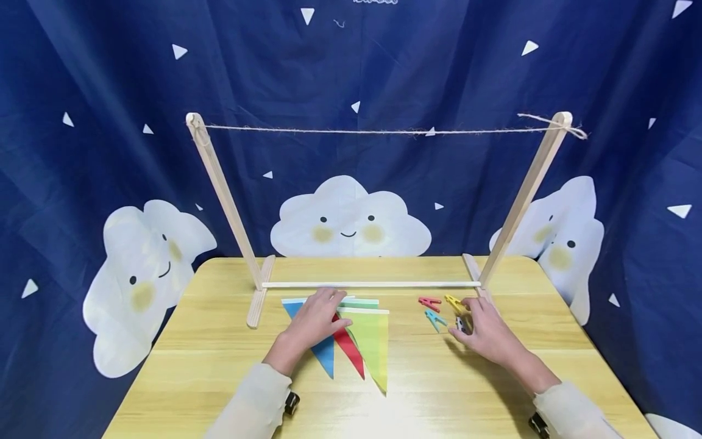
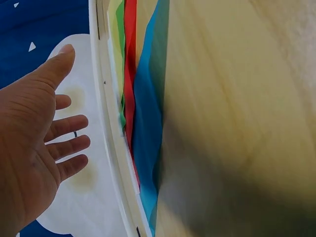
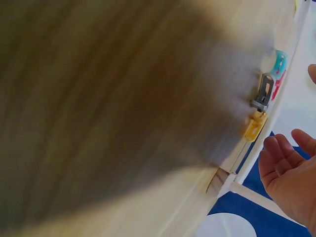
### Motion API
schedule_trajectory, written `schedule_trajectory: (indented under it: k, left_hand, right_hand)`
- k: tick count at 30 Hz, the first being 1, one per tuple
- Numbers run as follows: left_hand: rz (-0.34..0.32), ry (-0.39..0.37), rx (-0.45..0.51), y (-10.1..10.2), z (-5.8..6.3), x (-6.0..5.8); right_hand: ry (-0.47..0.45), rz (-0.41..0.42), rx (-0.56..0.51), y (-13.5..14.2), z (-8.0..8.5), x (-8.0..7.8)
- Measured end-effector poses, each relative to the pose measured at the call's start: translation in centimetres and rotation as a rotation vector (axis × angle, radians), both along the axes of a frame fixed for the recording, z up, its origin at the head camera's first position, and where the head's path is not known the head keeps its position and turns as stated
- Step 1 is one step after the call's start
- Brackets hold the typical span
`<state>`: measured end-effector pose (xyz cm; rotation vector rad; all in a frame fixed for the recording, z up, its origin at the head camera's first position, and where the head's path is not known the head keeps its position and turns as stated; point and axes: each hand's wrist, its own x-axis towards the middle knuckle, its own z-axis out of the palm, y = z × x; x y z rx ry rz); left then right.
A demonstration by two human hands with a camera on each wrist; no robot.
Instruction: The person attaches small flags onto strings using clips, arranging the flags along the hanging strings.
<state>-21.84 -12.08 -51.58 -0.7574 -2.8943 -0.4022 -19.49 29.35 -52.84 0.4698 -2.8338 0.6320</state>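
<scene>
My left hand [image 1: 314, 322] hovers over a fanned group of triangular pennants: a blue one [image 1: 325, 355], a red one [image 1: 349, 347], a green one [image 1: 366, 302] and a yellow one [image 1: 374, 347]. Its fingers are spread and hold nothing in the left wrist view. At the right, my right hand [image 1: 487, 334] is above small clothespins, fingers loosely bent with nothing between them in the right wrist view. Nearest it are a yellow clothespin [image 1: 454, 304] and a dark grey one [image 3: 265, 91]. Just left lie a red clothespin [image 1: 429, 303] and a light blue one [image 1: 436, 319].
A wooden frame stands at the table's back, with a left post [image 1: 227, 198], a right post [image 1: 523, 198] and a low crossbar [image 1: 373, 284]. Twine [image 1: 356, 131] runs between the post tops. Behind the wooden table [image 1: 208, 347] hangs a blue curtain [image 1: 351, 67] with clouds.
</scene>
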Motion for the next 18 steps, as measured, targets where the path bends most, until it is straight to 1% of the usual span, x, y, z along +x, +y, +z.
schedule_trajectory:
  k: [5,11,15,18]
  left_hand:
    - [0.009,0.004,0.007,0.1,-0.5,-0.1]
    - [0.000,0.024,0.034,0.2,-0.7,-0.5]
    - [-0.001,0.003,0.059,0.5,-0.9,-0.8]
    - [0.015,-0.026,0.073,0.8,-1.0,-0.9]
  right_hand:
    - [-0.015,-0.006,-0.002,0.2,-0.6,0.3]
    - [-0.021,0.002,0.001,0.2,-1.2,0.5]
    - [-0.052,-0.012,-0.001,0.2,-1.4,0.7]
    - [-0.084,-0.033,-0.010,0.2,-1.4,0.9]
